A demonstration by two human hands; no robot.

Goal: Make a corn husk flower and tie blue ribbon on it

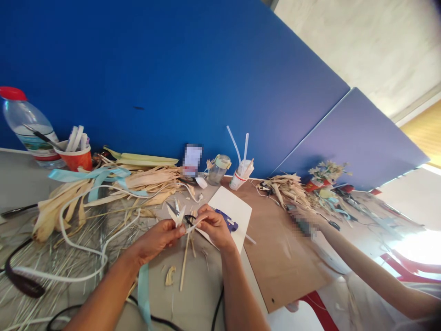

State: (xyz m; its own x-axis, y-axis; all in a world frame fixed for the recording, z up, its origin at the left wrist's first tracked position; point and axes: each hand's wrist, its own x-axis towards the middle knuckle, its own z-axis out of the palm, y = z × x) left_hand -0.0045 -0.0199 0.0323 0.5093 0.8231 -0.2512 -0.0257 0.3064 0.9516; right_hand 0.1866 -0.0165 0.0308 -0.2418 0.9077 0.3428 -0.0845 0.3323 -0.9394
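From where I stand, the work is in the lower middle of the frame. The left hand (pixel 160 239) pinches the lower end of a pale husk piece (pixel 177 216) between thumb and fingers; its two pointed tips stand up and spread. The right hand (pixel 215 225) has its fingertips pressed together on a narrow strip (pixel 195 225), which runs across toward the left fingers. Scissors (pixel 189 220) show just behind, and a thin stick (pixel 184 266) is below; I cannot tell if the stick is also held.

In my judgement the husk is very light, dry and a little stiff, so it can split along its grain. Better to hold it low, at the gathered base, softly, and leave the tips free. The strip seems more flexible; it should accept a gentle pull, but a sharp bend may tear it.
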